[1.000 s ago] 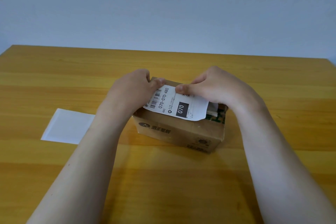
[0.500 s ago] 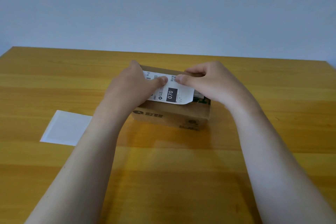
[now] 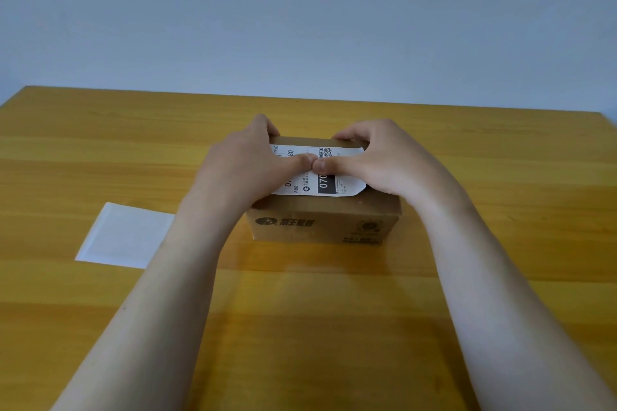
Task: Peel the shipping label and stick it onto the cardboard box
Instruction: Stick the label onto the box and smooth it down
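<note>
Head view, the only one: your left hand [image 3: 247, 163] and right hand [image 3: 377, 160] both sit on top of the cardboard box [image 3: 320, 223], which stands near the middle of the table [image 3: 100, 143], well back from the near edge. The shipping label [image 3: 340, 188] lies face up on the box's top panel, printed side showing barcode text and a black block. Both thumbs meet at the label's centre and press down; your fingers curl over the far top edge of the box, so each hand is half-closed and braces the box rather than pinching anything. The near right corner of the label looks flat; the left part is hidden under your left hand, so you cannot tell whether it is down. Step in hand, by my reading: the peel is done and you are smoothing the label on. Next move likely calls for sweeping the thumbs outward from centre to the edges to push out bubbles. Empty white backing sheet [image 3: 125, 235] lies flat toward the table's left side, apart from the box. Box flaps are closed; contents not visible
</note>
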